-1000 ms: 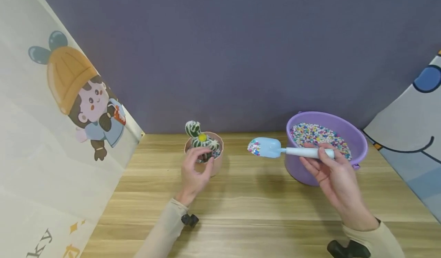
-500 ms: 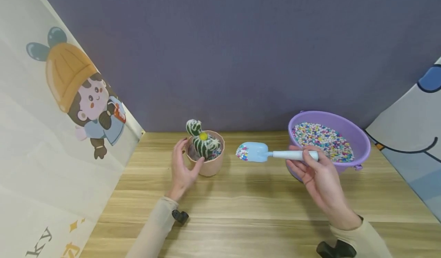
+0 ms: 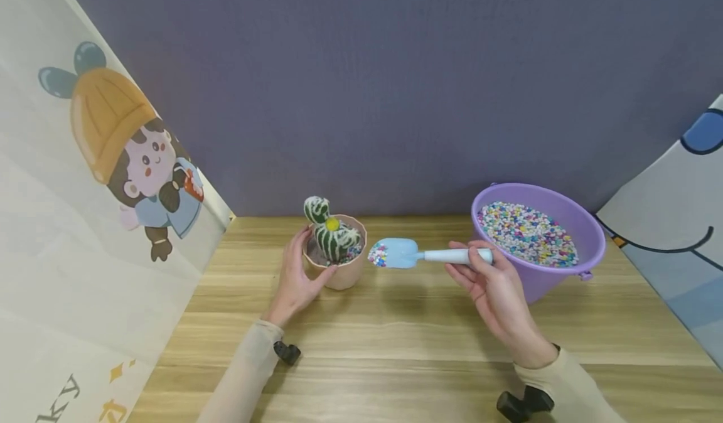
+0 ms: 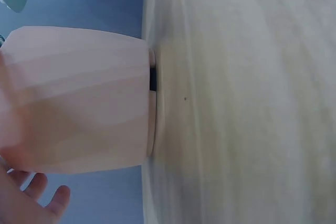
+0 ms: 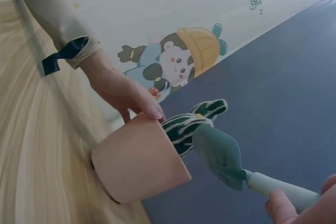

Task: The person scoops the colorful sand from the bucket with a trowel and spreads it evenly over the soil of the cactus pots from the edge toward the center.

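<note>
A pink flower pot (image 3: 346,277) stands on the wooden table, holding a green-and-white striped cactus (image 3: 329,242) with a yellow flower and some coloured pebbles at its base. My left hand (image 3: 295,282) grips the pot's near left side at the rim, thumb in front and fingers on the left. In the right wrist view the thumb lies at the rim of the pot (image 5: 139,163). My right hand (image 3: 499,294) holds a light blue trowel (image 3: 402,253) by its white handle, roughly level. Small coloured pebbles (image 3: 378,255) sit at the blade's tip, just right of the pot.
A purple bucket (image 3: 545,282) filled with multicoloured pebbles (image 3: 522,231) stands on the right of the table (image 3: 361,360), behind my right hand. A dark blue-grey wall (image 3: 373,96) rises at the back. Panels with cartoon prints border both sides.
My left hand has moved from above the pot's front to its left side and taken hold of the rim. My right hand has carried the loaded trowel leftward, from the bucket to near the pot.
</note>
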{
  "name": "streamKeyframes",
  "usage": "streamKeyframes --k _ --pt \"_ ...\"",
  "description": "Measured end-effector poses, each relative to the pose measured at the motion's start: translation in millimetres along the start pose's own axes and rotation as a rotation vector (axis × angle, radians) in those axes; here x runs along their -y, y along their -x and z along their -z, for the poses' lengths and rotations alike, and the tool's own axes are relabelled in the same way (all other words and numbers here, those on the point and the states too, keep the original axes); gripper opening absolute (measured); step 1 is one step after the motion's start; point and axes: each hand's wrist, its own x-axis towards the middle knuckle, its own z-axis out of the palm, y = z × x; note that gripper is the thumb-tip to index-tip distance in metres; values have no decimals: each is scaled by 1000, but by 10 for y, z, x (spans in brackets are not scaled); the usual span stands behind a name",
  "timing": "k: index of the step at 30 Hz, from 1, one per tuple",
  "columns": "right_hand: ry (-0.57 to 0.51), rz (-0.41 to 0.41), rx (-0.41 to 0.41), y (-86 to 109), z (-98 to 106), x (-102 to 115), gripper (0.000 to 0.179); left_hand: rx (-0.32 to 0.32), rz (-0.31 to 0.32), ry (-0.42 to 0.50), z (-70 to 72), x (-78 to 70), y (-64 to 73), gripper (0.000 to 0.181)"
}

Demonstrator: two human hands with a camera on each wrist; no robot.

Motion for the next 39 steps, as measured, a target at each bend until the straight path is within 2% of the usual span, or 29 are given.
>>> streamKeyframes --k 10,14,20,27,35,39 --pt "74 -53 -86 -108 -154 -197 16 125 74 13 75 21 -48 104" --pt "93 -46 -108 -167 -230 -261 21 141 93 -4 99 -3 -64 106" --pt "129 -28 -129 -201 -297 -337 18 142 84 -34 64 -47 -59 107" --pt "185 81 -118 -189 -362 -377 13 106 99 -53 40 -84 -49 107" --pt "395 261 -50 -213 -463 -399 20 67 107 -60 36 -118 -30 107" --pt "463 327 -13 -234 -506 -393 21 64 122 -71 35 -132 -20 107"
